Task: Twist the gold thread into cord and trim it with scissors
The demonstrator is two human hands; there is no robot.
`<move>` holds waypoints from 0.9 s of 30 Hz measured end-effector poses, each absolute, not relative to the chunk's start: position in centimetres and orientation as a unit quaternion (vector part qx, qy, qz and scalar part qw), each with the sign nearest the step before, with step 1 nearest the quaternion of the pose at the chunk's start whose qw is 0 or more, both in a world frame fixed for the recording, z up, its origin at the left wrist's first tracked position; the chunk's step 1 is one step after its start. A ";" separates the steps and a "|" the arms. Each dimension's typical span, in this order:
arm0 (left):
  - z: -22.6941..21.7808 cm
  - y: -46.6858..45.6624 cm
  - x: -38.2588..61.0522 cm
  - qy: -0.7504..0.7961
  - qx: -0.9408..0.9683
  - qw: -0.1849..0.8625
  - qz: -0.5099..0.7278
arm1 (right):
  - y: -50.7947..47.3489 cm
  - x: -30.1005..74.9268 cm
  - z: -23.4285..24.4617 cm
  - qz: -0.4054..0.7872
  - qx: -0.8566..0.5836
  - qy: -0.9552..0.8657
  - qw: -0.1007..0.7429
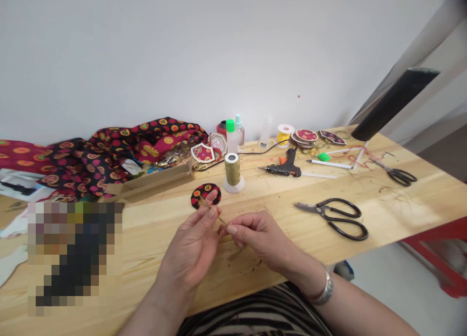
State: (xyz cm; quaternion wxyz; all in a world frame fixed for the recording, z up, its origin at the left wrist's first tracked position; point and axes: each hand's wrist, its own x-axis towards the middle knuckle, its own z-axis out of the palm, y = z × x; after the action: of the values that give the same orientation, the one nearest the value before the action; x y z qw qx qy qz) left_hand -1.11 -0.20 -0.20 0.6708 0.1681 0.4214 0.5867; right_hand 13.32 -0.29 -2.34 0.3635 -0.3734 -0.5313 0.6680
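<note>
Pinching thin cord [222, 221] with thumbs and fingertips pressed together, the left hand [197, 241] and right hand [263, 236] sit side by side above the grained wood table [266, 195], near a round patterned disc [205, 189], olive thread spool [232, 173] and metal scissors [319, 210]

a broad silver bangle [327, 286] rings the right wrist [309, 276], and the clothing [251, 312] is black with pale, curving stripes.

Near centre, the cord [222, 221] is showing dull gold, the thread spool [232, 172] olive, the fabric disc [206, 190] red-and-yellow motifs on black.
</note>
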 end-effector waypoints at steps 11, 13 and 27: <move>-0.3 -0.2 -1.3 0.436 0.156 0.666 0.584 | -0.6 13.8 -2.1 0.654 -0.383 -0.553 0.346; -0.3 -0.1 -1.4 0.438 0.154 0.660 0.590 | -0.6 13.9 -2.2 0.652 -0.391 -0.549 0.347; -0.2 0.5 -2.8 0.448 0.148 0.615 0.632 | -0.3 14.7 -2.8 0.656 -0.460 -0.465 0.377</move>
State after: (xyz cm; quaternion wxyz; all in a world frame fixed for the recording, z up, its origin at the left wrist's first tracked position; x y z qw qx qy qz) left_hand -2.80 0.49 -0.23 0.6151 0.1476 0.4478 0.6320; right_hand 14.72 -0.31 -2.79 0.3768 -0.4599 -0.4651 0.6559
